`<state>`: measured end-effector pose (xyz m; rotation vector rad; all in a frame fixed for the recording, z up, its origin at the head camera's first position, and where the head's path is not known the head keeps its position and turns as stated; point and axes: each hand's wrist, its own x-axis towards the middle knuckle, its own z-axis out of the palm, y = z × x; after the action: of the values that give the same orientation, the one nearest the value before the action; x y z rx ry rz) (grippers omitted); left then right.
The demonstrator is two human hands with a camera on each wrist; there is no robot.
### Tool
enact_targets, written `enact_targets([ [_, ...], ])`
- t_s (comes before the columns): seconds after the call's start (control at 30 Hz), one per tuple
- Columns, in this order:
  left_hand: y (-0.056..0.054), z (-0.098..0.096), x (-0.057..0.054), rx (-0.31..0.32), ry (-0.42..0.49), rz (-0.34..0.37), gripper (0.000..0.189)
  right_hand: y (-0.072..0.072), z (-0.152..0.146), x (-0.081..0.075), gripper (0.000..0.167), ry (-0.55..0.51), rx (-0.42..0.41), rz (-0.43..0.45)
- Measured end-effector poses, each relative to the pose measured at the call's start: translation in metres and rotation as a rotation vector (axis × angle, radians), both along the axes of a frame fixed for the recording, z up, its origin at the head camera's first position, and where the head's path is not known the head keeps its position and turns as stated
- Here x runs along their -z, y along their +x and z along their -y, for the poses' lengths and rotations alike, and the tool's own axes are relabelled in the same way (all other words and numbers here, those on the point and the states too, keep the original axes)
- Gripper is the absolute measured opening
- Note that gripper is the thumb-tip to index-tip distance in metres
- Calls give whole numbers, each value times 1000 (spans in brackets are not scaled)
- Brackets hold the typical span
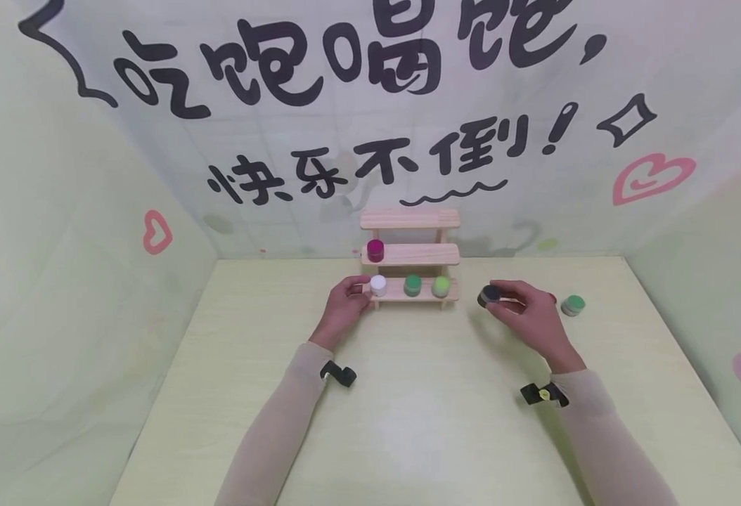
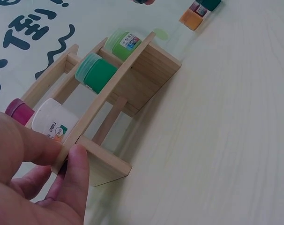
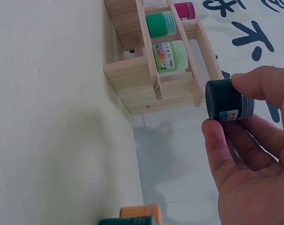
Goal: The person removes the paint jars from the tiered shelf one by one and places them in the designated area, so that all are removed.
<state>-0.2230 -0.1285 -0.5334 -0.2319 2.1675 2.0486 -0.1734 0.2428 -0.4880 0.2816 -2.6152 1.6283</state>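
Observation:
My left hand (image 1: 348, 303) grips the left end of the lowest step of a small wooden stand (image 2: 111, 86), thumb and fingers pinching its edge beside a white paint jar (image 2: 55, 119). On that same step stand a green jar (image 1: 412, 285) and a light green jar (image 1: 441, 286). A magenta jar (image 1: 375, 250) sits at the left of the middle step. To the right of the stand, my right hand (image 1: 531, 313) holds a very dark green paint jar (image 3: 221, 101) in the air between thumb and fingers. Its label partly shows in the right wrist view.
On the table (image 1: 402, 422), right of my right hand, stands a green-lidded jar (image 1: 574, 305). The left wrist view shows an orange jar (image 2: 191, 19) beside darker jars. Behind the stand rises a white cloth backdrop (image 1: 294, 232) with black writing.

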Motion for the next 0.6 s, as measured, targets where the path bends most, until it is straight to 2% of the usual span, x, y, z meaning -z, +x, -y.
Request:
enact_targets([
  [0.2, 1, 0, 1, 4, 2, 5, 36, 13, -10, 7, 47, 33, -6, -28],
  [0.37, 1, -1, 3, 2, 0, 12, 36, 29, -21, 11, 46, 15, -2, -32],
  [0.6, 1, 0, -4, 5, -45, 2, 37, 40, -41, 13, 41, 16, 26, -65],
])
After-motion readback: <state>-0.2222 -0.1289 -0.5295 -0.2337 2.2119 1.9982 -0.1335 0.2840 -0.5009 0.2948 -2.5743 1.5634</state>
